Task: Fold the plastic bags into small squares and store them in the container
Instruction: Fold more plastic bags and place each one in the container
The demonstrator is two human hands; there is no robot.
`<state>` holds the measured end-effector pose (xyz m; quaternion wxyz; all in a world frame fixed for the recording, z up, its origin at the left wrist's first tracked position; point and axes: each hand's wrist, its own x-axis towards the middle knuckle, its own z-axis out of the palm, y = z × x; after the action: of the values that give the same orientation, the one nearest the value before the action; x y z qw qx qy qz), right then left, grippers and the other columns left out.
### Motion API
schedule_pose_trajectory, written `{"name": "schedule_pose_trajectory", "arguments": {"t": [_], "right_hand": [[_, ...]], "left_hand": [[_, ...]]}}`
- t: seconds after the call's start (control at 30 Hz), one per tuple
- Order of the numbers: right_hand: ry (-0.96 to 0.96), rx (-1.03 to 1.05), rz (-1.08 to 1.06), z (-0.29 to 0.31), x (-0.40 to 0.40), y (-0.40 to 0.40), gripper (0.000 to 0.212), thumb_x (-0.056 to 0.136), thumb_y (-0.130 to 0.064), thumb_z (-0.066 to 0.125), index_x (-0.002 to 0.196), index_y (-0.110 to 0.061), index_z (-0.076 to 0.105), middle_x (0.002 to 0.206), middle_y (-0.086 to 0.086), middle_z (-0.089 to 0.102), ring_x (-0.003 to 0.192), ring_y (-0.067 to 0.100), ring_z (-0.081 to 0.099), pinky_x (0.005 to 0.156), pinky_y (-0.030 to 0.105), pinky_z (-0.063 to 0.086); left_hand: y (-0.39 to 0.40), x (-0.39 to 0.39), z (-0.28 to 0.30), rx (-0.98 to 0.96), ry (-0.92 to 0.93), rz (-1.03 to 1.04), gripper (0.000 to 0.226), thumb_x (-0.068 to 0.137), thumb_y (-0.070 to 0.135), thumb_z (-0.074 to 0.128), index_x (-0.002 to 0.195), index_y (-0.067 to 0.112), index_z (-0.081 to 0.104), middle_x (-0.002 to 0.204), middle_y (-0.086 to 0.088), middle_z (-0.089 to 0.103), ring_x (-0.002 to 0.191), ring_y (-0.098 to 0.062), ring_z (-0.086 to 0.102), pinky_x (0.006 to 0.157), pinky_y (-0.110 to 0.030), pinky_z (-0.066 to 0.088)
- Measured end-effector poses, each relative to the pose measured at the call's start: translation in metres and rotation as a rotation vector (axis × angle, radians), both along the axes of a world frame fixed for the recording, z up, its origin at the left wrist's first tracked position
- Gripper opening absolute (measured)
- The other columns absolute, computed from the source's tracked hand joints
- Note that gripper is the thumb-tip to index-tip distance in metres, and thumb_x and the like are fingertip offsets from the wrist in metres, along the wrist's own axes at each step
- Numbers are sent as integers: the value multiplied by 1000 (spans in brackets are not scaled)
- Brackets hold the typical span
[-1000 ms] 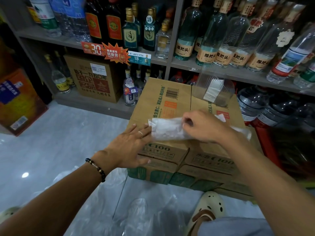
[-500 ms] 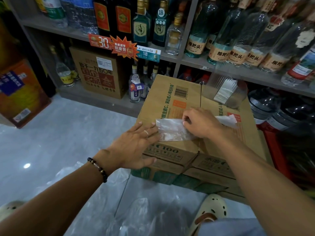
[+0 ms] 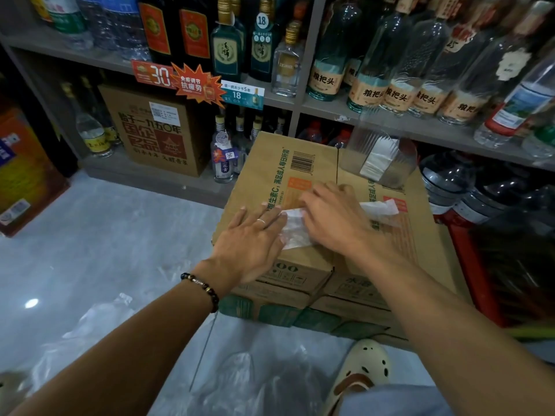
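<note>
Both flat hands, left hand (image 3: 249,244) and right hand (image 3: 333,219), press the plastic bag (image 3: 295,232); the container (image 3: 380,159) (clear) holds folded bags (image 3: 377,163).

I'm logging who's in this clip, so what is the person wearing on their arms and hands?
Both forearms are bare, no sleeves. The left hand has a thin silver ring, and its wrist a dark beaded bracelet. The right hand shows nothing worn.

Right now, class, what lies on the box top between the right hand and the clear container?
In the head view, only bare cardboard of the box lies between the right hand and the container, crossed by the seam between its flaps.
</note>
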<state>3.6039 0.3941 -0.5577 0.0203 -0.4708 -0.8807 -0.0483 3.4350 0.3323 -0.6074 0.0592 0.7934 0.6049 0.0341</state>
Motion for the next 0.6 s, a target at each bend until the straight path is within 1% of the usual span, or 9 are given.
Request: {"name": "schedule_pose_trajectory", "arguments": {"t": [0.07,0.13,0.23,0.33,0.4,0.47,0.5,0.53,0.6], "right_hand": [[23,-33,96,-6,-1,-16,34,103,-30,37,132,-19,52,140,4,51,130,22,44,113,45,27],[-46,-135,123,-16,6,-28,47,106,-36,27,150,-21,36,158,3,33,147,21,26,120,46,12],[-176,-218,-9,-24,45,-20,61,101,-52,4,158,-29,6,166,1,-2,153,18,-4,118,46,-12],[-201,-196,-235,-26,91,-2,66,98,-57,-6,157,-30,-3,166,4,-9,152,23,-12,114,51,-19],[-138,-159,-360,-24,109,2,64,101,-54,6,158,-25,4,166,6,-3,153,26,-8,119,55,-12],[10,-37,-415,-21,114,0,56,103,-43,28,153,-17,26,162,12,21,151,29,12,121,53,6],[109,34,-433,-19,112,-3,48,101,-35,40,145,-14,40,152,14,38,143,32,29,117,51,20],[226,70,-458,-16,109,-5,37,96,-27,49,131,-13,52,138,13,51,128,32,45,107,47,35],[514,-66,-576,-5,97,-11,15,93,-18,53,99,-11,66,111,10,66,94,27,59,84,38,47]], "left_hand": [[0,-1,-3,11,27,1,61,100,48,3,156,24,9,164,5,6,151,-16,1,121,-42,2],[-1,-3,-2,14,50,-2,77,88,52,-12,156,25,10,164,6,7,151,-16,1,120,-41,2],[1,-3,-2,3,65,-6,84,82,54,-17,156,26,8,164,6,6,151,-15,0,120,-41,1],[1,-3,-2,-5,58,-9,83,82,54,-17,156,26,7,164,7,4,151,-15,-1,120,-41,1],[1,-4,-3,1,57,-5,81,84,54,-15,156,26,8,164,7,4,151,-15,0,120,-41,2],[1,-4,-4,5,53,-2,81,84,54,-14,156,26,9,164,7,6,151,-15,1,120,-41,2],[1,-4,-5,7,40,0,81,84,54,-13,156,26,11,164,7,7,151,-15,2,120,-41,2],[2,-3,-5,9,23,2,82,84,55,-12,156,26,13,163,7,8,151,-15,3,120,-41,2],[1,-3,-4,9,17,5,82,84,55,-12,156,26,14,163,7,9,151,-15,3,120,-41,2]]}}
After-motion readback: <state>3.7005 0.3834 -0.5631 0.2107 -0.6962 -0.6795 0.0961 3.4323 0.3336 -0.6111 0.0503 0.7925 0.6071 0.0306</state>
